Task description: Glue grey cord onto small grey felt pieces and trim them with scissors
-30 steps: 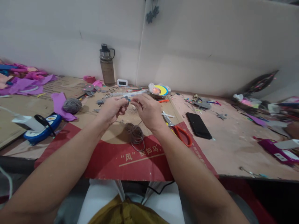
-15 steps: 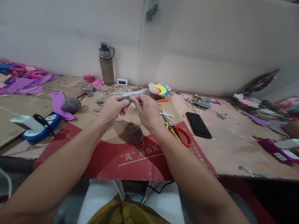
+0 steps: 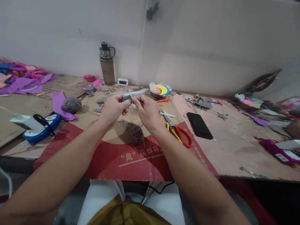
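Observation:
Over the middle of the table, my left hand (image 3: 115, 107) pinches a small bundle of grey-blue yarn (image 3: 127, 98) between thumb and fingers. My right hand (image 3: 146, 109) is closed close beside it, thumb and fingertips pressed together at the bundle's right end; what they grip is too small to make out, perhaps hidden by the fingers. Below both hands lies a loose brown-grey skein of yarn (image 3: 135, 132). Scissors with red handles (image 3: 184, 135) and a yellow-handled tool (image 3: 174, 133) rest right of my right wrist.
A grey yarn ball (image 3: 72, 105) and a blue power strip (image 3: 43, 129) lie left. Behind stand a water bottle (image 3: 107, 67), a small clock (image 3: 122, 82) and a bowl (image 3: 160, 93). To the right are a black phone (image 3: 199, 125) and a magenta power strip (image 3: 278, 151); another person's hand (image 3: 292, 128) shows at the edge.
My hands stay in nearly the same place. The left fingers and the yarn bundle have shifted slightly; little else differs.

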A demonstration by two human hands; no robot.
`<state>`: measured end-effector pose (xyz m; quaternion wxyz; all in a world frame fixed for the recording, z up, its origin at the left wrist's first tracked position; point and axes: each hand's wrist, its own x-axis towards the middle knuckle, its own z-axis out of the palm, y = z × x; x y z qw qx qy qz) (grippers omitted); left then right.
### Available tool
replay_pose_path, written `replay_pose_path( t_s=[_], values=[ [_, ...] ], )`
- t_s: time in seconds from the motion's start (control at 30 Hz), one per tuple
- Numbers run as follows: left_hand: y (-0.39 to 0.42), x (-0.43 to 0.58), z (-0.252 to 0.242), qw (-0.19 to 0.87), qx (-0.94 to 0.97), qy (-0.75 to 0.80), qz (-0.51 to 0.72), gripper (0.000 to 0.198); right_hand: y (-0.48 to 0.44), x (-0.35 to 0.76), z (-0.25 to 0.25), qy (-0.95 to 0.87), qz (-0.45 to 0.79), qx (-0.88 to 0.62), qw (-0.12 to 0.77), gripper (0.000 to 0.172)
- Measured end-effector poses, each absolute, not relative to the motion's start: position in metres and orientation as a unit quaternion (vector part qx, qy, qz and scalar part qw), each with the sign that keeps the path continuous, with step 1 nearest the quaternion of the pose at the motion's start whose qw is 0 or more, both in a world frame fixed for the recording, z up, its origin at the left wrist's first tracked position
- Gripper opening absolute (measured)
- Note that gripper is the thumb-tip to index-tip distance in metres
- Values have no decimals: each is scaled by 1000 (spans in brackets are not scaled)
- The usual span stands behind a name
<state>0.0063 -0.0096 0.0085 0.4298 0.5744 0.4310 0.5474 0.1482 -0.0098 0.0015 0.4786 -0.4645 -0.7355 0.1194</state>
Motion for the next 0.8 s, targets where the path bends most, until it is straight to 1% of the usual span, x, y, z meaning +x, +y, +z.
replay_pose_path(
  t_s=[0.2,0.3,0.4,0.6,0.7,0.8],
  values=[
    [-11,5,9,422,592,428,536,8,-11,148,2,-727,131,-462,491,25],
    [-10,6,9,435,590,420,535,10,-12,147,2,-719,153,-449,508,21],
    [-8,5,8,456,592,402,529,12,-10,147,3,-708,194,-421,533,16],
    [-6,3,8,526,589,350,503,21,1,154,3,-691,266,-393,545,18],
    [-6,0,10,542,578,351,499,26,4,158,3,-698,264,-385,543,20],
    [-5,-3,12,506,592,379,499,23,3,160,4,-728,231,-386,517,22]
  ],
)
